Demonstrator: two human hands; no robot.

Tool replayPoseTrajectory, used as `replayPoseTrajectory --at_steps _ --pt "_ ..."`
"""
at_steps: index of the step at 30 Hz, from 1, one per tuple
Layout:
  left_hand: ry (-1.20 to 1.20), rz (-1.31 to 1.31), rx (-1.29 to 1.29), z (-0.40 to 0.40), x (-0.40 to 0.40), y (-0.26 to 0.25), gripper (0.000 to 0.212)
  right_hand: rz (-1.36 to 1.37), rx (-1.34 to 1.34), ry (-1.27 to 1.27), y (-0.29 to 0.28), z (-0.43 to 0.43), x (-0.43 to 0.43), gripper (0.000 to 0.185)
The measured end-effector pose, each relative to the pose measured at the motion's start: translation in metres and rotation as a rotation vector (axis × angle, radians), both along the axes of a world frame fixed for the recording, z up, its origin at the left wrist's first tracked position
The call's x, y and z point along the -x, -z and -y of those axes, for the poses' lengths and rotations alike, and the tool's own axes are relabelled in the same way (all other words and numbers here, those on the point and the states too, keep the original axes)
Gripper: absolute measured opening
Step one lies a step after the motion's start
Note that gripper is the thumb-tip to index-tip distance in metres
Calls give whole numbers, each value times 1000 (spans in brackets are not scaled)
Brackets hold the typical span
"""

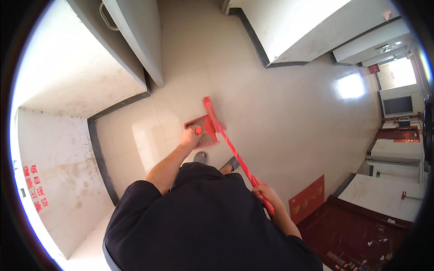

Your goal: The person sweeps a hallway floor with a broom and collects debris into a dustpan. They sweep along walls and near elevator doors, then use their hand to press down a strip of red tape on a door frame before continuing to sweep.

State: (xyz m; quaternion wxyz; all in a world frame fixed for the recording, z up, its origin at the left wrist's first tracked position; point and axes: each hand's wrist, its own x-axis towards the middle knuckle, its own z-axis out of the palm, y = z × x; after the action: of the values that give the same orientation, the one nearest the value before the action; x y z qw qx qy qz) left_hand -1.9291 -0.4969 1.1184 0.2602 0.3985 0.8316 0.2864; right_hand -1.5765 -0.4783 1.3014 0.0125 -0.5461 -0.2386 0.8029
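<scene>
My left hand [191, 136] is closed around the upright handle of a red dustpan [211, 139], whose end shows above the fist. Grey debris lies in the pan, partly hidden by the hand. At the lower right, my right hand [266, 193] grips the long red handle of a broom [237, 156]. The broom's red head [213, 115] is slightly blurred and lies across the dustpan's right edge; whether it touches the floor cannot be told. My feet in grey slippers [200, 158] stand just below the pan.
Pale floor tiles [288, 101] run along a corridor to the right. An open door panel [142, 37] stands at the upper left. A white wall corner [271, 57] with dark skirting juts in above. A red doormat [308, 199] lies before a dark red door [352, 233] at the lower right.
</scene>
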Motion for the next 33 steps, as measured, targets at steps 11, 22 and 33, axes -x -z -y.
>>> replayPoseTrajectory --at_steps 11,22,33 --pt "-377 128 -126 41 44 -39 24 347 -517 -461 -51 -61 -10 69" --pt "-901 259 -169 18 66 -11 14 826 -1041 -766 73 -281 -63 51" --pt "-1625 638 -315 -27 61 13 27 417 -546 -498 23 -509 88 39"
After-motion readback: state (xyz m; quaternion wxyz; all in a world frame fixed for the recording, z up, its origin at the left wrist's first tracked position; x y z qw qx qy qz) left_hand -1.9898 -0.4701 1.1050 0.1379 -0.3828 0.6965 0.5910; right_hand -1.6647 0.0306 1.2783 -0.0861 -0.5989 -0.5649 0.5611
